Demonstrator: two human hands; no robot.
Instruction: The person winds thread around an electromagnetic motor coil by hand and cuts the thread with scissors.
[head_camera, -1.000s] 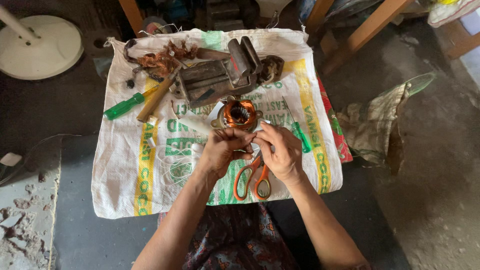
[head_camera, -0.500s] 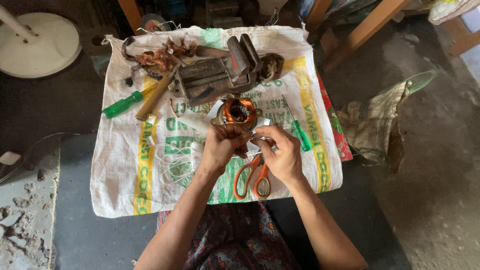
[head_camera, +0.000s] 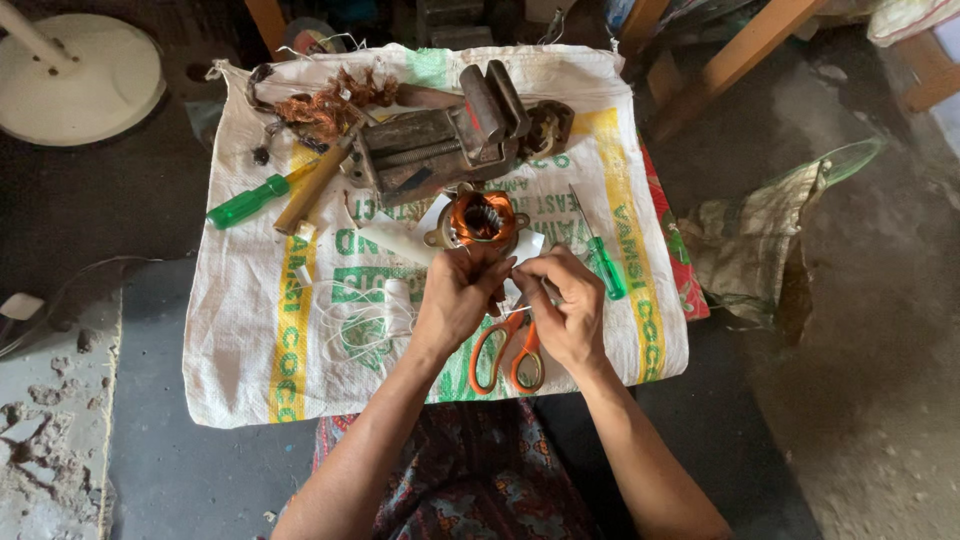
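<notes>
The left hand (head_camera: 458, 300) and right hand (head_camera: 565, 305) are meeting over the white woven sack with green and yellow print (head_camera: 250, 360). Both are pinching thin white thread (head_camera: 355, 320), fingertips closed on it. Just past them, at twelve o'clock, the round metal motor part with shiny copper wire coils (head_camera: 480, 218) is lying on the sack. The coils are looking already wound; the tying looks only partly done. The orange-handled scissors (head_camera: 508, 350) are resting at six o'clock, under the hands. The grey metal vise (head_camera: 440, 145) is sitting farther up.
</notes>
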